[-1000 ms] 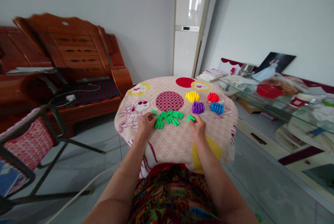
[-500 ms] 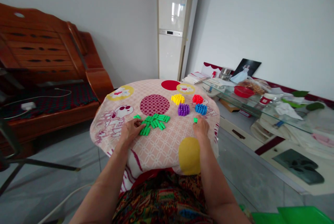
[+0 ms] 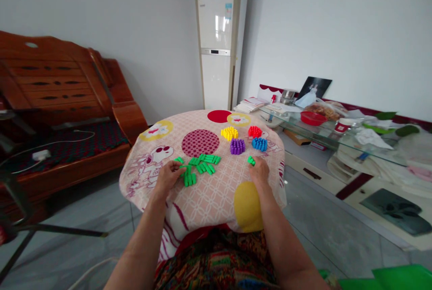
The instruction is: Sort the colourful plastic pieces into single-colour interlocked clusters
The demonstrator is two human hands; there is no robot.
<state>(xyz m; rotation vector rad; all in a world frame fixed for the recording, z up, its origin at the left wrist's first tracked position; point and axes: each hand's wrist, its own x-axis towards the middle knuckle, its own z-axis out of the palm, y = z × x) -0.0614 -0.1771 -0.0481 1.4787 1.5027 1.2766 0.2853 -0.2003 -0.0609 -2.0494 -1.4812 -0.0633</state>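
Small green plastic sticks [image 3: 204,164] lie in a loose spread on the patterned tablecloth [image 3: 209,195]. At the spread's left edge, my left hand [image 3: 168,176] has its fingers pinched at a green stick. My right hand [image 3: 259,171] is closed at a few green sticks [image 3: 251,160] that look upright, its fingertips partly hidden behind the hand. Beyond it, short pegs stand in tight groups by colour: purple [image 3: 237,146], blue [image 3: 259,144], red [image 3: 254,132] and yellow [image 3: 230,133].
A wooden bench [image 3: 60,83] stands at the left, with a white charger [image 3: 41,155] and cable on it. At the right, a glass-topped cabinet [image 3: 324,137] carries a red bowl [image 3: 313,118], a paper cup [image 3: 343,125] and bags. A tall white air conditioner [image 3: 218,74] fills the corner.
The view has shifted slightly. The lower green sticks by my left hand have separated from the rest of the spread. More green shows at my right fingertips.
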